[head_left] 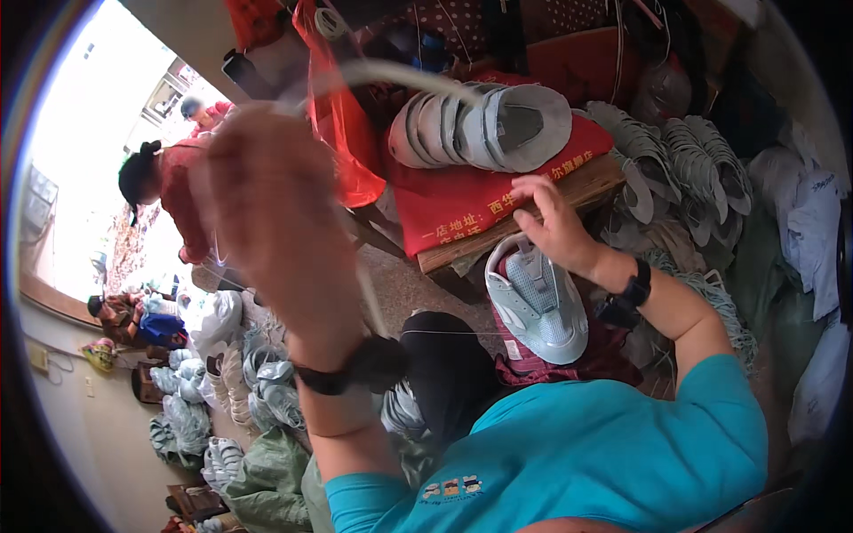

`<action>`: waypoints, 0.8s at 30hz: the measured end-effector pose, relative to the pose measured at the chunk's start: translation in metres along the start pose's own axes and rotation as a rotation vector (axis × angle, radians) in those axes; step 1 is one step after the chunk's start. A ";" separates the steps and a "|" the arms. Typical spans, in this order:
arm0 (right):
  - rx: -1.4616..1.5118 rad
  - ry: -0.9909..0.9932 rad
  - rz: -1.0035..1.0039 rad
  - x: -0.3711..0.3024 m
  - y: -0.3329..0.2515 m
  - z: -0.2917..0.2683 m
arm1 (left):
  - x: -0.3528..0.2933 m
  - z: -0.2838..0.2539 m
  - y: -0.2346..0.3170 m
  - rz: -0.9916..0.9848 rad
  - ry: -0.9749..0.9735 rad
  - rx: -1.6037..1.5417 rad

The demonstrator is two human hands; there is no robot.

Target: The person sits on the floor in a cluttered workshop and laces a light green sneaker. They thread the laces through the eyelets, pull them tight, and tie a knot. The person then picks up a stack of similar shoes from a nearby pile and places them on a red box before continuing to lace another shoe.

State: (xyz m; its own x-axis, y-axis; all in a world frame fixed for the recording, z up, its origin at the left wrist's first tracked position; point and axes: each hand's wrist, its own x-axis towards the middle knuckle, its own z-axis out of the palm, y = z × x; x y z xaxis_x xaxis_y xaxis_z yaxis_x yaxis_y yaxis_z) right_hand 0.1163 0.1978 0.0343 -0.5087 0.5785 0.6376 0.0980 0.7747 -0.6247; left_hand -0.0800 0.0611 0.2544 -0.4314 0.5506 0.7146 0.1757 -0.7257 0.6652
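A light blue-grey shoe (540,306) with a mesh tongue rests toe toward me on maroon cloth over my lap. My right hand (560,222) hovers just above its heel end, beside the bench edge, thumb and fingers apart and nothing visible between them. Raised high on the left, my left hand (271,191) is smeared by motion, so its fingers and anything in them cannot be made out. A blurred pale strand (391,71) arcs from near that hand toward a nested row of grey-white shoe pieces (484,129). One thin thread (453,332) runs sideways toward the shoe.
The shoe pieces lie on a red printed bag (444,204) over a wooden bench (524,213). More nested pieces (702,164) sit at the right. Bagged bundles (213,320) and a green sack (271,471) crowd the left floor. Another person (182,191) works near the bright doorway.
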 end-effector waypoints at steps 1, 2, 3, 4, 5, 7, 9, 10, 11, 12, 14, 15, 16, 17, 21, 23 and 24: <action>0.050 0.030 0.036 0.010 0.002 0.001 | 0.015 -0.006 0.004 0.095 0.048 0.139; 0.093 0.062 0.075 0.018 0.004 0.001 | 0.029 -0.012 0.006 0.184 0.109 0.276; 0.137 0.093 0.113 0.027 0.006 0.002 | 0.035 -0.027 -0.010 0.286 0.156 0.512; 0.045 0.169 0.050 0.037 0.017 0.003 | 0.036 -0.032 -0.032 0.308 0.113 0.618; 0.038 0.137 0.138 0.048 0.024 0.009 | 0.037 -0.038 -0.047 0.337 0.074 0.741; -0.003 0.080 0.324 0.069 0.040 0.018 | 0.023 -0.036 -0.093 0.139 -0.067 0.735; 0.186 -0.007 0.289 0.094 0.049 0.031 | 0.003 -0.049 -0.144 -0.102 -0.063 0.670; 0.270 -0.050 0.271 0.102 0.056 0.036 | -0.004 -0.057 -0.172 -0.204 -0.053 0.581; 0.226 -0.011 0.260 0.105 0.066 0.041 | -0.006 -0.058 -0.188 -0.298 -0.013 0.513; 0.186 0.027 0.249 0.107 0.078 0.047 | -0.007 -0.058 -0.199 -0.393 0.027 0.447; 0.232 0.097 0.257 0.111 0.084 0.059 | -0.011 -0.070 -0.221 -0.460 0.115 0.365; 0.217 0.061 0.294 0.112 0.086 0.059 | -0.009 -0.079 -0.231 -0.425 0.130 0.417; 0.202 0.012 0.338 0.112 0.078 0.056 | -0.009 -0.091 -0.239 -0.402 0.153 0.472; 0.187 -0.031 0.378 0.111 0.073 0.054 | -0.007 -0.101 -0.246 -0.373 0.172 0.526; 0.497 -0.039 0.354 0.114 0.073 0.056 | -0.001 -0.134 -0.296 -0.495 0.142 0.439; 0.949 -0.069 0.587 0.119 0.067 0.043 | 0.000 -0.119 -0.295 -0.669 0.136 0.250; 1.291 -0.075 0.652 0.119 0.081 0.042 | -0.001 -0.119 -0.300 -0.648 0.141 0.167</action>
State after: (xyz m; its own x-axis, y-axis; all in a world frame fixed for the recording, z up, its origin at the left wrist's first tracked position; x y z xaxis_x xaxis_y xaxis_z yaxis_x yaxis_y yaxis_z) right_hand 0.0279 0.3192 0.0407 -0.7222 0.6862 0.0868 -0.4794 -0.4061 -0.7780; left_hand -0.2374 0.2290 0.0289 -0.6046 0.7852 0.1338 -0.0271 -0.1881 0.9818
